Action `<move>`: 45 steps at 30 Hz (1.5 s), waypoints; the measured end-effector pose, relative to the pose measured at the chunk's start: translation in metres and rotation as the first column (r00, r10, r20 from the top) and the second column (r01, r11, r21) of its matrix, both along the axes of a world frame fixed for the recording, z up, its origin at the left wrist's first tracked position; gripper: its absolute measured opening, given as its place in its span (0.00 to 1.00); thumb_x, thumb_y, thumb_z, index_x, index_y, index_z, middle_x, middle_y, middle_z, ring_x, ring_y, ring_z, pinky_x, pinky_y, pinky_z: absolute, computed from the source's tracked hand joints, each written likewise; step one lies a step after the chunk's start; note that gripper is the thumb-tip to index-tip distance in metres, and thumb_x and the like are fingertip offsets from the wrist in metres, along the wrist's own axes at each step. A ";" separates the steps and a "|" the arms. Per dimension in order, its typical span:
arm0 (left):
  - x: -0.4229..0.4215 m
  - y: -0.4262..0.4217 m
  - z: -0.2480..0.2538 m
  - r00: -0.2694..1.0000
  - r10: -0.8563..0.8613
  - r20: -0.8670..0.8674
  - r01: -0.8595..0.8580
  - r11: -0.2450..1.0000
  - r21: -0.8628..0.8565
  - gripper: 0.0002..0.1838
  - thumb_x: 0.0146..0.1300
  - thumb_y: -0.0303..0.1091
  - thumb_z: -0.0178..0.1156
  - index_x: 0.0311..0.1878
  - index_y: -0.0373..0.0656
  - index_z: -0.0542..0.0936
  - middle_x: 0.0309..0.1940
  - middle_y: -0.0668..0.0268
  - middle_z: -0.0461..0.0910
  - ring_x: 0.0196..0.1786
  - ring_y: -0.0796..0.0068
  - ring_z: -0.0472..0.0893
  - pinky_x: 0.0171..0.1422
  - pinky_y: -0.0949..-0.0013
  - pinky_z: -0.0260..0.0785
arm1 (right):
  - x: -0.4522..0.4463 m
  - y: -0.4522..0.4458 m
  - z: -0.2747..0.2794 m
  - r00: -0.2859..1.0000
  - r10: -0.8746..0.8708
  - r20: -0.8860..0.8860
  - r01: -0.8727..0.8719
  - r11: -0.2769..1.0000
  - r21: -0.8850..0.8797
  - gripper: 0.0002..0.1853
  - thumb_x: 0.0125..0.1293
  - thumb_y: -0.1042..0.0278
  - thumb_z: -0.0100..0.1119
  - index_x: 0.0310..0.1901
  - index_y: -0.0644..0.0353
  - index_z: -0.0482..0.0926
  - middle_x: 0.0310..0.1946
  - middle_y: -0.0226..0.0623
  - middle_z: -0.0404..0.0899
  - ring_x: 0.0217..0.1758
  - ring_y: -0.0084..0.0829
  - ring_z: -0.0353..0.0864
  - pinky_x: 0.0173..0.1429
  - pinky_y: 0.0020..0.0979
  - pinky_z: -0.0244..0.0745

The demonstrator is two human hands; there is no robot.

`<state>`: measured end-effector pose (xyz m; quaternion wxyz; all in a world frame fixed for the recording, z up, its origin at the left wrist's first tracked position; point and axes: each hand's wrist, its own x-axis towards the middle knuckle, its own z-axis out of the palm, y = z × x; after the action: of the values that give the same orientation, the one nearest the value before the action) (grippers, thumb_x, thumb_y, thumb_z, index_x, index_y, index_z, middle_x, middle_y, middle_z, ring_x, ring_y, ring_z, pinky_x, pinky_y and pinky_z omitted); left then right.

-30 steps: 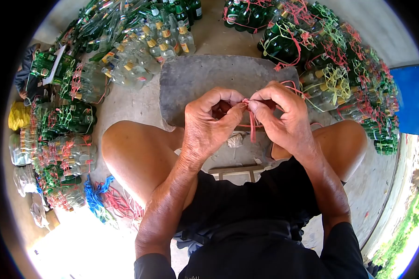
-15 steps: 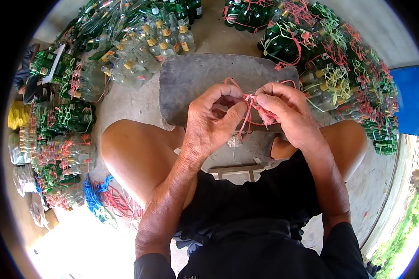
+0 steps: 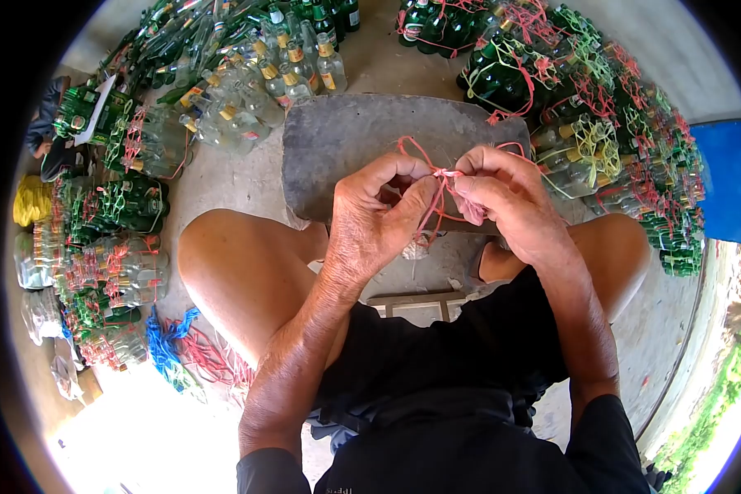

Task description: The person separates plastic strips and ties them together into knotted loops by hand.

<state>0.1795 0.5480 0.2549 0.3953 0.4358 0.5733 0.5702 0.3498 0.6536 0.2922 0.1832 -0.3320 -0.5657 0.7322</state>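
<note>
Above the front edge of a dark grey board point(image 3: 329, 136), pink string point(image 3: 446, 174) is pinched between my two hands, with a small knot or twist in the short gap between them. My left hand point(image 3: 383, 202) is closed on the string with thumb and forefinger. Close beside it, my right hand point(image 3: 506, 198) grips the other side, with a bunched pink end under its fingers. Loops of the string stand up behind the fingers and strands hang below them. The fingertips partly hide the knot.
Loose glass bottles point(image 3: 239, 123) lie and stand at the upper left. String-tied bottle bundles point(image 3: 132, 206) line the left, and more bundles point(image 3: 584, 90) fill the right. Blue string point(image 3: 166, 346) lies at lower left. Another person's hand point(image 3: 41, 148) shows at far left.
The bunched pink end has moved from hanging below the fingers to under my right hand. String loops have risen behind my fingers. Both hands keep their pinch, with my right hand turned slightly.
</note>
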 end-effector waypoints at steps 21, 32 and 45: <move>0.000 0.001 -0.006 0.998 0.032 -0.046 -0.028 0.996 0.083 0.04 0.72 0.22 0.65 0.47 0.32 0.83 0.37 0.66 0.86 0.38 0.83 0.83 0.43 0.76 0.78 | 0.000 -0.002 0.008 0.999 -0.014 0.035 0.001 0.931 0.365 0.06 0.77 0.75 0.60 0.46 0.69 0.82 0.37 0.33 0.84 0.40 0.18 0.83 0.43 0.24 0.80; 0.004 0.004 -0.006 0.983 0.069 -0.173 -0.043 0.988 0.150 0.05 0.66 0.19 0.66 0.42 0.39 0.83 0.33 0.69 0.83 0.34 0.84 0.80 0.37 0.76 0.73 | -0.001 -0.002 -0.009 1.000 -0.029 -0.003 0.025 0.771 0.637 0.04 0.65 0.84 0.64 0.41 0.68 0.83 0.35 0.34 0.83 0.36 0.20 0.84 0.39 0.24 0.80; 0.005 0.005 -0.006 0.970 0.061 -0.234 -0.026 0.988 0.150 0.09 0.61 0.17 0.67 0.42 0.39 0.83 0.33 0.66 0.82 0.35 0.78 0.84 0.38 0.73 0.77 | -0.003 -0.003 -0.013 0.997 -0.050 0.056 -0.021 0.530 0.848 0.08 0.57 0.84 0.67 0.35 0.63 0.79 0.29 0.35 0.77 0.27 0.25 0.82 0.32 0.27 0.78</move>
<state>0.1845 0.5525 0.2492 0.2781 0.5158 0.5829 0.5629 0.3472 0.6507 0.2793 0.3065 -0.2329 -0.8533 0.3518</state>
